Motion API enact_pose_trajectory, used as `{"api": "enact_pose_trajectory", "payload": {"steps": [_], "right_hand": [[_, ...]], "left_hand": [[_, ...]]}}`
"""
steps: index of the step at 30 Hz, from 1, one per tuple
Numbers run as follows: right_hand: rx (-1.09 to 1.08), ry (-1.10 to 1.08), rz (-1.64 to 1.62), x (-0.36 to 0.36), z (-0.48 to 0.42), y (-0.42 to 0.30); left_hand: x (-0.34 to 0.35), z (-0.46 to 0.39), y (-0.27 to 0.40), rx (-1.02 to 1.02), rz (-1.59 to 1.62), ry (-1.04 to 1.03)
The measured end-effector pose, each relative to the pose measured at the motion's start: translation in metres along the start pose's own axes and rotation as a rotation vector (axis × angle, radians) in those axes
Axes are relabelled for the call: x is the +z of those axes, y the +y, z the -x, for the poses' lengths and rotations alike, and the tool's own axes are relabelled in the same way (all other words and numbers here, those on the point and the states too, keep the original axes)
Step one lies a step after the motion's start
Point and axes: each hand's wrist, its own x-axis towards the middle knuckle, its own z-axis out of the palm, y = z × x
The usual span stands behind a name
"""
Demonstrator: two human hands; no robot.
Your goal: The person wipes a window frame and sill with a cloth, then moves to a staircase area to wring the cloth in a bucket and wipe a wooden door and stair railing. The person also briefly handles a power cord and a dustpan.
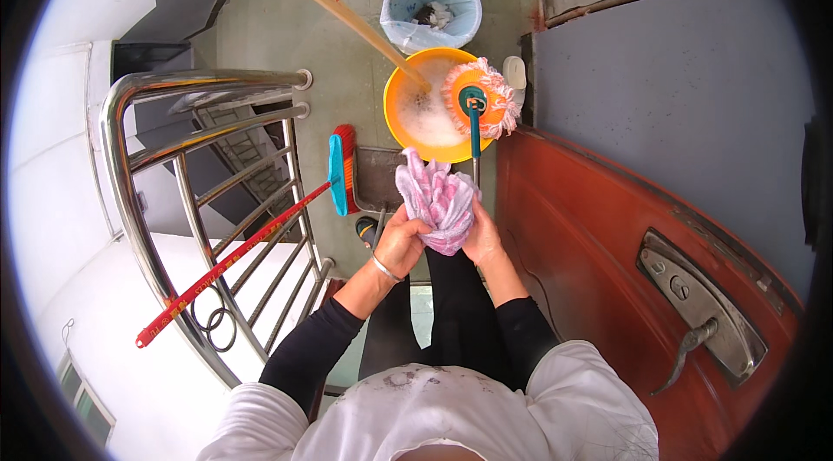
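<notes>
Both hands hold a bunched pink and white cloth (439,200) in front of my body. My left hand (398,245) grips its left side, thumb lying over the fabric. On the opposite side my right hand (483,233) is closed around the cloth's edge, its fingers partly hidden. Just beyond the cloth stands a yellow bucket (392,116) of foamy water. A wooden handle (345,15) slants into the foam; its lower end is hidden. Over the bucket's right rim rests an orange and white mop head (498,103) with a teal and metal handle (474,132).
A lined waste bin (390,12) with rubbish inside stands behind the bucket. To the left, a red-handled broom (260,246) leans on a metal railing (195,80), beside a dustpan (377,178). A red door (586,200) with a lever handle (686,353) borders the right.
</notes>
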Motion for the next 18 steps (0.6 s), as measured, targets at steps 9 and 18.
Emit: {"api": "enact_pose_trajectory", "payload": {"steps": [9,18], "right_hand": [[-0.052,-0.152,-0.201,0.018,0.011,0.001],[-0.227,0.027,-0.099,0.031,0.007,-0.040]], "left_hand": [[0.014,-0.008,-0.005,-0.051,0.287,-0.130],[-0.018,-0.018,-0.017,-0.124,-0.033,0.108]]}}
